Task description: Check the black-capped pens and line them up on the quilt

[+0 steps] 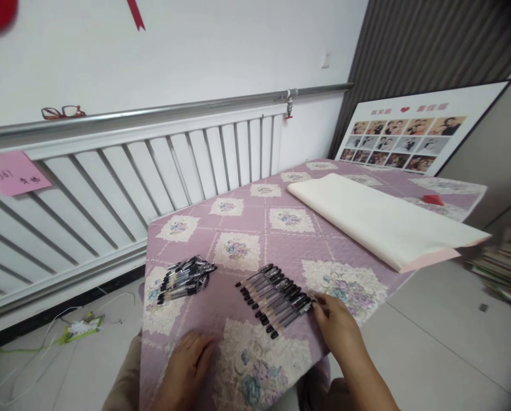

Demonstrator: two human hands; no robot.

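Observation:
Several black pens lie side by side in a neat row (276,298) on the purple flowered cloth (255,228). My right hand (336,321) touches the right end of that row, its fingers bent at the pen tips, and it grips nothing I can make out. A loose heap of more black pens (184,278) lies to the left. My left hand (186,365) rests flat on the cloth near the front edge, fingers stretched out, holding nothing.
A long cream and pink roll of paper (379,222) lies across the right of the cloth, with a small red object (433,199) beyond it. A photo board (413,134) leans at the back. White radiator (110,188) to the left; cables (73,331) on the floor; books (501,268) at right.

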